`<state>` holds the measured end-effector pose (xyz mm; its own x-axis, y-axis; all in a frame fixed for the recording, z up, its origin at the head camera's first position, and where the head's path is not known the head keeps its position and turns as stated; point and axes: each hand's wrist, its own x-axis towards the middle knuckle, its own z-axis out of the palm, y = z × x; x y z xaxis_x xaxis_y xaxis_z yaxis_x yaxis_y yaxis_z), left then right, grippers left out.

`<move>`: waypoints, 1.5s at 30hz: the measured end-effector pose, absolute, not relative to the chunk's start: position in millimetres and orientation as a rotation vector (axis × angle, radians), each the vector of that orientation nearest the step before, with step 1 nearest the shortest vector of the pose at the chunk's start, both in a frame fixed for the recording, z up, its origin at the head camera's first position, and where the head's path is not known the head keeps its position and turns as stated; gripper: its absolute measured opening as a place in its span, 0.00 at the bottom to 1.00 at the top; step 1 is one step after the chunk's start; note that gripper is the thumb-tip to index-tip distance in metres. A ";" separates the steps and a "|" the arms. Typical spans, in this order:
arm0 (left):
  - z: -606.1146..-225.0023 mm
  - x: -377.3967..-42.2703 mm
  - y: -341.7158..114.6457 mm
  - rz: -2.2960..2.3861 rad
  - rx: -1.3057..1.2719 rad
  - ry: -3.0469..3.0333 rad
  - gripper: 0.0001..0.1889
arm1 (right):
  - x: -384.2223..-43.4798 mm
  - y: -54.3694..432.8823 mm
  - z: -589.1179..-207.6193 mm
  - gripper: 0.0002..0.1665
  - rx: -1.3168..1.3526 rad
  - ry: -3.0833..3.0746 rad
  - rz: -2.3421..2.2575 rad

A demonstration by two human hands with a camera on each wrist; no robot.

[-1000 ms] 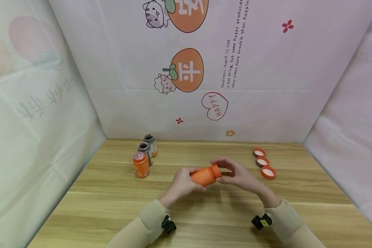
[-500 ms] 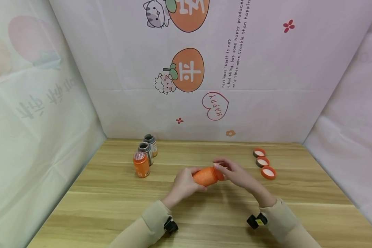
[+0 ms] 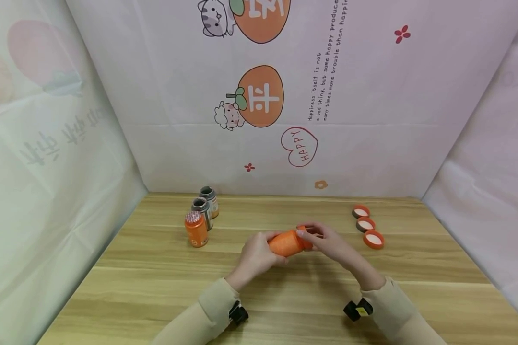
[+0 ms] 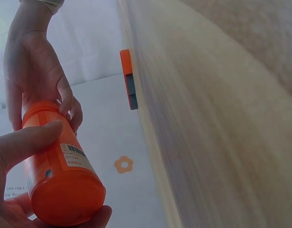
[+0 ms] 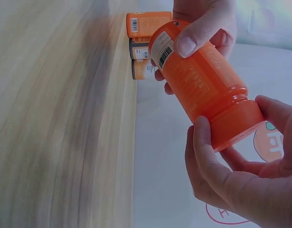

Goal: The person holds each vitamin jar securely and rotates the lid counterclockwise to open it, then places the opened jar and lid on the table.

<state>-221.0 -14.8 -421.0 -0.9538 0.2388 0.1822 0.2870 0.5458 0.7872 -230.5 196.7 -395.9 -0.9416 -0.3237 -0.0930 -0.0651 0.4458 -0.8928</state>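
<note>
**Above the table centre: bottle held sideways between both hands**

Over the middle of the wooden table [image 3: 285,292] we hold the orange bottle [image 3: 285,243] clear of the surface, its long axis nearly level, base toward our left, cap toward our right. Our left hand [image 3: 255,256] wraps the body, thumb on the label, fingers curled beneath. Our right hand [image 3: 330,244] meets the other end, thumb and fingers curled closely round the orange cap [image 5: 233,124]. Cap and neck thus lie directly inside the right fingers; the base sits in the left palm. Three loose lids [image 3: 365,224] lie well apart to the right; three standing bottles [image 3: 202,215] to the left.
</note>
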 end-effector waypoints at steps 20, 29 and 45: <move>-418.3 -221.1 -15.2 -1.418 -0.480 -2.705 0.31 | -231.5 207.1 -396.2 0.29 -0.520 2.384 -1.600; -418.9 -221.2 -13.9 -1.444 -0.496 -2.700 0.31 | -230.4 209.7 -395.3 0.29 -0.591 2.385 -1.621; -420.1 -220.8 -13.4 -1.485 -0.509 -2.680 0.32 | -228.3 211.8 -394.8 0.32 -0.575 2.338 -1.677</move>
